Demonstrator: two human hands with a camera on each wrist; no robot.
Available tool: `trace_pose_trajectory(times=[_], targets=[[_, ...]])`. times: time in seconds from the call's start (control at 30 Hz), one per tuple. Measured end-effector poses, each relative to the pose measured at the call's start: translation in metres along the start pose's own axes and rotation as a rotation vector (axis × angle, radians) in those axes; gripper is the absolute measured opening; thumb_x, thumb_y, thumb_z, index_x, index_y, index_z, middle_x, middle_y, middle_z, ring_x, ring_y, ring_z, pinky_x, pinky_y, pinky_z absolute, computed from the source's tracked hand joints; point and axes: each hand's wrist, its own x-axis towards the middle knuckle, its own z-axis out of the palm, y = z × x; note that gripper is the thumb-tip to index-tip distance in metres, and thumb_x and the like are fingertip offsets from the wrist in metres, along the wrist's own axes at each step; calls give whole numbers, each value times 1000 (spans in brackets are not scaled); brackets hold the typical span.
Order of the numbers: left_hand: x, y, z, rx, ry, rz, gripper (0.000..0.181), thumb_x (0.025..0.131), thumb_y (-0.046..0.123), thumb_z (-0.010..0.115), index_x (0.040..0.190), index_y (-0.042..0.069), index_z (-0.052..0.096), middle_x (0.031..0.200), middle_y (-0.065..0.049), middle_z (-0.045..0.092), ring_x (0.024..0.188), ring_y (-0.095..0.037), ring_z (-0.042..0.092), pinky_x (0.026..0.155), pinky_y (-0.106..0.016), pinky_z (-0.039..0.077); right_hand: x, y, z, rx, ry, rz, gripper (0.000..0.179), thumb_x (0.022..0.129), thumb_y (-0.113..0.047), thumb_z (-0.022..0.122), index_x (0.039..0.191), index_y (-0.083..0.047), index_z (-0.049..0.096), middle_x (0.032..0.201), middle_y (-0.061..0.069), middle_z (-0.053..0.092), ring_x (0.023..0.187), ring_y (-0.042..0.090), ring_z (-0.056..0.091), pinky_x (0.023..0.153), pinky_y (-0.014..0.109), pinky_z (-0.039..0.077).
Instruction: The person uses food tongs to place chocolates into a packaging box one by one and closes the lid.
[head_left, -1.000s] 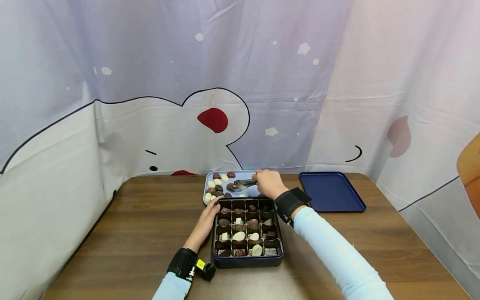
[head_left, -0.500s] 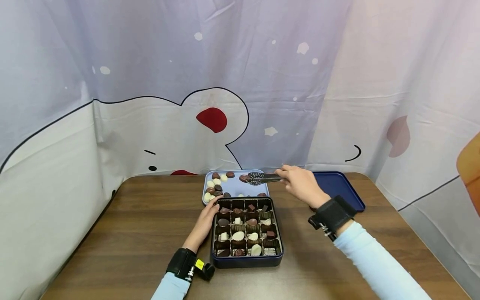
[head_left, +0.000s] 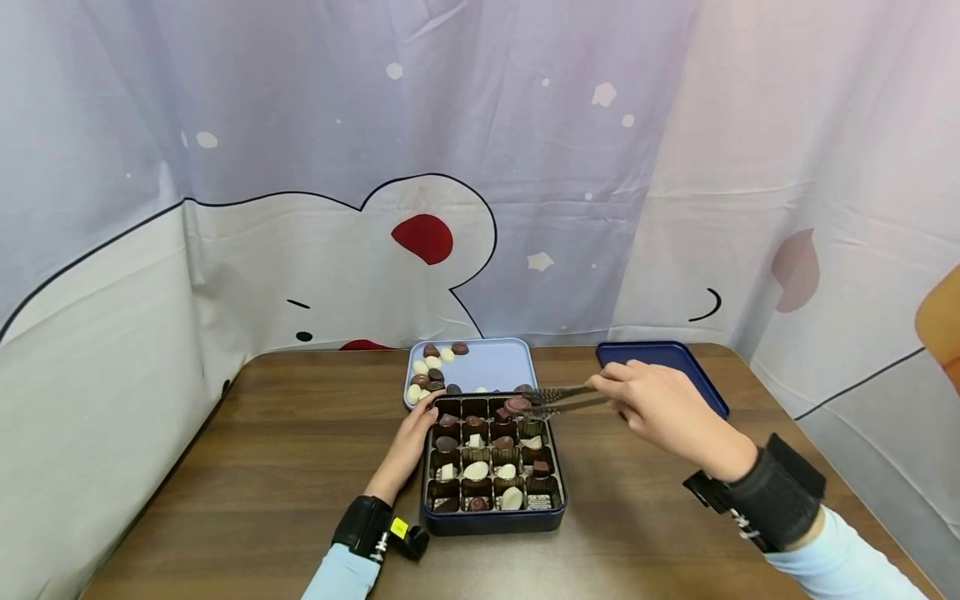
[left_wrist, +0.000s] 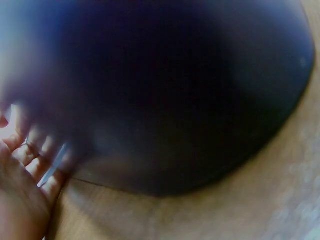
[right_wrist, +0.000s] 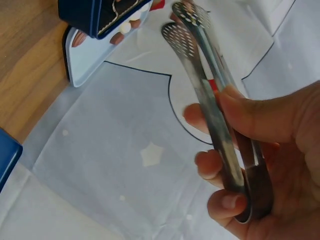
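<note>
In the head view my right hand (head_left: 667, 408) grips perforated metal tongs (head_left: 564, 403), their tips around a brown chocolate (head_left: 517, 405) over the back right of the box. The right wrist view shows my thumb and fingers around the tongs (right_wrist: 217, 130); their tips are at its top edge. A dark blue box (head_left: 495, 523) with a divided insert stands on the table, chocolates in most compartments; the front right one has none. My left hand (head_left: 405, 450) rests along the box's left side. In the blurred left wrist view its fingers (left_wrist: 37, 165) lie against the dark wall.
Behind the box lies a light blue tray (head_left: 498, 362) with brown and white chocolates, mostly at its left; the box hides its front edge. A dark blue tray (head_left: 660, 357) lies at the back right, partly behind my right hand. A printed curtain (head_left: 555, 167) closes off the table's back.
My right hand has lifted a brown chocolate off the light blue tray with the tongs and moved right and toward me, bringing it over the box's back right. The left hand stays put.
</note>
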Motion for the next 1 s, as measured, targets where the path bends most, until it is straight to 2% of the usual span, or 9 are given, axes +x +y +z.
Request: trace_pose_trajectory(times=[0.23,0.37,0.63,0.8,1.0], targets=[[1,0,0,4,5,-14,46,106,30,34,149,14,36,158,-15,24,145,-39,19,112,-65,18,-21,-11,-13,-14,-8,-74,36,67,-5,83,100,-17,76,84,-11,60,65,8,51,53,20,40],[0,0,1,2,6,-13,45,106,29,34,148,13,37,158,-15,25,145,-40,21,112,-64,20,-30,-15,-18,0,-30,-89,37,63,-5,83,97,-18,76,82,-13,58,63,6,48,51,19,38],[1,1,0,-6,-1,-14,47,105,32,34,149,15,36,159,-15,22,146,-39,18,112,-65,16,-40,-20,-17,22,-53,-110,37,60,2,79,92,-17,76,76,-12,53,60,3,38,49,17,30],[1,1,0,-11,-5,-29,47,106,33,34,150,16,34,159,-14,21,146,-39,17,112,-66,16,-42,-19,-15,96,-114,-93,37,64,3,76,95,-17,75,78,-13,53,63,1,40,52,18,31],[0,1,0,-8,-2,-28,46,105,33,35,149,17,36,159,-13,22,146,-38,17,112,-65,17,-44,-15,-13,112,-164,-39,37,67,2,76,99,-17,75,81,-12,53,63,0,41,52,18,32]])
